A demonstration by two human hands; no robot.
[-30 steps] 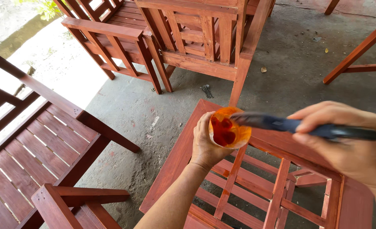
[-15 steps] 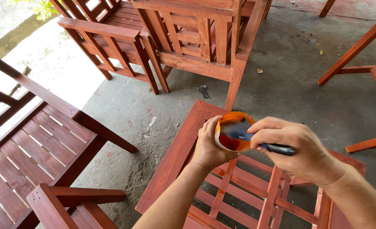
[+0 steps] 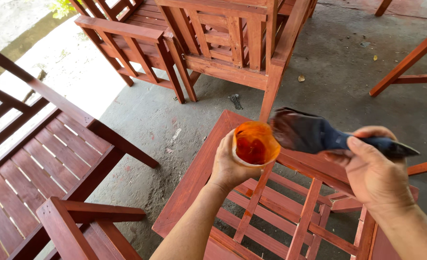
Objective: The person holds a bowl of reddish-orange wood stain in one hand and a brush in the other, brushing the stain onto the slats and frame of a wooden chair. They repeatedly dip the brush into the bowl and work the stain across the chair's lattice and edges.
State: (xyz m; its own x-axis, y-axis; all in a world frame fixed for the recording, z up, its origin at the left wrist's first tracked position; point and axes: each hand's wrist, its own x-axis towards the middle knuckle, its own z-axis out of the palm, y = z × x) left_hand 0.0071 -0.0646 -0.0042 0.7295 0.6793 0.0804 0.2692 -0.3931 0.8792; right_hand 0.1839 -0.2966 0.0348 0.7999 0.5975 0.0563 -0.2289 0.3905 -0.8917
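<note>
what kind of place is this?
Likely an outdoor furniture workshop or finishing yard: several red-stained slatted chairs on a bare concrete floor, and the hands hold a cup of stain and a wet brush.

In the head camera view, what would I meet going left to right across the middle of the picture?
Slatted wooden bench → left hand → orange cup of stain → dark paintbrush → right hand.

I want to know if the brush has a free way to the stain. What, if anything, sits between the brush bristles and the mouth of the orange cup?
Nothing visible does. The paintbrush in the right hand has its bristles right beside the orange cup held by the left hand, whose mouth is open.
</note>
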